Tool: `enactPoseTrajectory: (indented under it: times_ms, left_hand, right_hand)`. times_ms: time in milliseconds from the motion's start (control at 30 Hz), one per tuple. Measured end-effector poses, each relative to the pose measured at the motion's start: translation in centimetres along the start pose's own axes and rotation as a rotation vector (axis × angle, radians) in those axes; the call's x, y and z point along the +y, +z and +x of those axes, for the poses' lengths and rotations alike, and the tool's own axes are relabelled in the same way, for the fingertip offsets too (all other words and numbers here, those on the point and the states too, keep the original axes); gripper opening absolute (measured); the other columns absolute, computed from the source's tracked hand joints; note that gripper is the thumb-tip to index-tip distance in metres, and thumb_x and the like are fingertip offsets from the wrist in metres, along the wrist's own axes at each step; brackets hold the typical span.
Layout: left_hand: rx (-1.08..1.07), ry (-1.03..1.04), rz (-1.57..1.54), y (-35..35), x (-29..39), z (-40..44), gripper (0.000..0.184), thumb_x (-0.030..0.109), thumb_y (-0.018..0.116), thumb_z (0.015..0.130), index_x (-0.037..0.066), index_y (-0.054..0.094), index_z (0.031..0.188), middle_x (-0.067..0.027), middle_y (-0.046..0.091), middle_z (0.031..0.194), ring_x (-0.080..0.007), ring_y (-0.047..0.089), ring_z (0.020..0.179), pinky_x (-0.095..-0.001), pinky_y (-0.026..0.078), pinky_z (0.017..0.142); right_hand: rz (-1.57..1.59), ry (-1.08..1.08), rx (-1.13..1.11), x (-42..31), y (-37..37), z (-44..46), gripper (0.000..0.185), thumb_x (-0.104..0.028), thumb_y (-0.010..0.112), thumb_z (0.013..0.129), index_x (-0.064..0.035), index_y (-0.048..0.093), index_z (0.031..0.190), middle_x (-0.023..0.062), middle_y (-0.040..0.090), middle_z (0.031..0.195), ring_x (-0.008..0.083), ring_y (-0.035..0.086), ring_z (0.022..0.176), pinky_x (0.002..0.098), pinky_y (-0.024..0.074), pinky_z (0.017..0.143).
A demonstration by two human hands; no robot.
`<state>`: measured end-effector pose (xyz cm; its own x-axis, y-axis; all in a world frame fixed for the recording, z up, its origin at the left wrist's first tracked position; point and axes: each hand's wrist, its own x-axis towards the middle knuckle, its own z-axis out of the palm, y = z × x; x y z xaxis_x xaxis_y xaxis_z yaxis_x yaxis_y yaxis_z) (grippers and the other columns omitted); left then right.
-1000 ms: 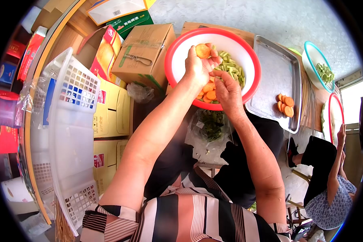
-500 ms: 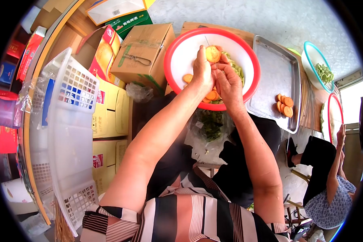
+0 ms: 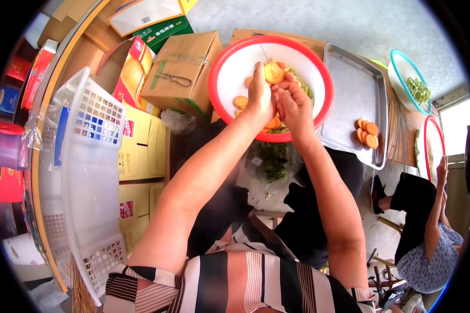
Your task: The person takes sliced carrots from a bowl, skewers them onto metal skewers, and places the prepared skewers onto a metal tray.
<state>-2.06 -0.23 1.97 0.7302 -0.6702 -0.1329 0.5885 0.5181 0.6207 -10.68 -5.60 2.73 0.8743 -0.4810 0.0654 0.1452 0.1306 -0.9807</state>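
Over a white bowl with a red rim, both my hands work close together. My left hand is closed around a carrot slice, its thumb along the slice's left side. A thin skewer sticks out above that slice. My right hand pinches just below the slice, apparently on the skewer's lower part, which the fingers mostly hide. Loose carrot slices and pale green cut pieces lie in the bowl.
Right of the bowl, a metal tray holds carrot slices, with a bundle of thin skewers beside it. A teal-rimmed bowl holds greens. Cardboard boxes and a white plastic basket stand left. Another person sits at right.
The view has shifted slightly. My hands stay together over the bowl, with the carrot slice turned a little and the right fingers more tightly bunched below it.
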Motion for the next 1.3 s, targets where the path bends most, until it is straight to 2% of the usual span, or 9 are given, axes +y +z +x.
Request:
enactPoseTrajectory:
  times_ms: [300, 333, 467, 633, 667, 933, 1167, 1233, 1300]
  left_hand:
    - [0.007, -0.025, 0.207, -1.7, 2.0, 2.3, 0.069, 0.061, 0.028, 0.091, 0.002, 0.039, 0.125, -0.02, 0.055, 0.116, -0.0287, 0.056, 0.103, -0.0404, 0.044, 0.089]
    - [-0.016, -0.011, 0.339, -2.2, 2.7, 2.5, 0.063, 0.055, 0.031, 0.094, 0.0, 0.04, 0.124, -0.0153, 0.061, 0.104, -0.0231, 0.062, 0.087, -0.0327, 0.047, 0.072]
    - [-0.038, -0.011, 0.666, -3.9, 3.4, 2.5, 0.037, 0.036, 0.048, 0.093, 0.001, 0.058, 0.099, -0.0098, 0.065, 0.088, -0.0178, 0.063, 0.08, -0.0308, 0.048, 0.07]
    - [-0.147, 0.1, 1.855, -6.8, 2.0, 2.7, 0.019, 0.022, 0.064, 0.08, 0.006, 0.064, 0.09, -0.0077, 0.067, 0.083, -0.0206, 0.064, 0.08, -0.0339, 0.05, 0.073]
    - [-0.178, 0.088, 1.858, -8.0, 1.3, 3.0, 0.019, 0.021, 0.066, 0.077, 0.006, 0.064, 0.088, -0.0129, 0.066, 0.086, -0.0281, 0.063, 0.085, -0.036, 0.049, 0.076]
    - [-0.269, -0.108, 2.042, -9.3, -0.2, 3.1, 0.019, 0.018, 0.068, 0.072, 0.008, 0.065, 0.087, -0.0113, 0.066, 0.089, -0.0277, 0.062, 0.09, -0.0366, 0.049, 0.077]
    - [-0.157, -0.207, 1.514, -10.2, -0.2, 4.9, 0.013, 0.019, 0.063, 0.069, 0.006, 0.062, 0.071, -0.0062, 0.061, 0.061, -0.0149, 0.063, 0.055, -0.0305, 0.048, 0.048]
    - [-0.265, -0.444, 1.762, -9.5, 0.2, 5.0, 0.016, 0.022, 0.062, 0.069, 0.006, 0.062, 0.075, -0.0057, 0.061, 0.062, -0.0168, 0.064, 0.057, -0.0306, 0.048, 0.051]
    - [-0.339, -0.38, 1.967, -9.1, 0.2, 5.5, 0.016, 0.02, 0.06, 0.072, 0.008, 0.064, 0.082, -0.0081, 0.064, 0.071, -0.0215, 0.065, 0.07, -0.0333, 0.05, 0.061]
  right_hand:
    - [0.037, 0.09, 0.066, -1.3, -2.8, 0.5, 0.015, -0.015, 0.048, 0.093, -0.0028, 0.056, 0.09, -0.0017, 0.043, 0.052, 0.0054, 0.036, 0.041, 0.0199, 0.0268, 0.038]
    - [0.01, 0.044, 0.073, -1.4, -3.4, 0.5, 0.015, -0.015, 0.048, 0.093, -0.0026, 0.057, 0.091, -0.0015, 0.043, 0.052, 0.0056, 0.035, 0.041, 0.0198, 0.0265, 0.038]
    - [0.048, 0.042, 0.09, -2.0, -5.0, 0.0, 0.015, -0.015, 0.048, 0.092, -0.002, 0.057, 0.093, -0.0021, 0.042, 0.052, 0.0057, 0.034, 0.042, 0.021, 0.0258, 0.04]
    - [0.008, 0.071, 0.063, -2.6, -5.7, -0.8, 0.015, -0.013, 0.048, 0.092, -0.0018, 0.057, 0.093, -0.0028, 0.042, 0.053, 0.0056, 0.034, 0.043, 0.0212, 0.0259, 0.041]
    - [0.01, 0.071, 0.066, -2.6, -5.9, -0.9, 0.015, -0.013, 0.048, 0.092, -0.0018, 0.057, 0.093, -0.0028, 0.042, 0.053, 0.0056, 0.034, 0.043, 0.0212, 0.0259, 0.041]
    - [0.019, 0.047, 0.062, -3.4, -6.9, -1.2, 0.016, -0.013, 0.047, 0.092, -0.0005, 0.057, 0.093, -0.0033, 0.042, 0.053, 0.0048, 0.035, 0.044, 0.0206, 0.0263, 0.041]
    - [0.021, 0.028, 0.099, -3.7, -7.4, -1.4, 0.016, -0.013, 0.048, 0.092, 0.0004, 0.057, 0.092, -0.0034, 0.042, 0.053, 0.0047, 0.035, 0.044, 0.0203, 0.0273, 0.041]
    - [0.014, 0.03, 0.095, -3.8, -7.4, -1.4, 0.016, -0.013, 0.048, 0.092, 0.0003, 0.057, 0.092, -0.0033, 0.043, 0.053, 0.0048, 0.035, 0.043, 0.0204, 0.027, 0.041]
    - [0.021, 0.024, 0.095, -4.0, -7.6, -1.3, 0.016, -0.013, 0.048, 0.092, 0.0002, 0.057, 0.092, -0.0034, 0.042, 0.053, 0.0047, 0.034, 0.044, 0.0204, 0.0269, 0.041]
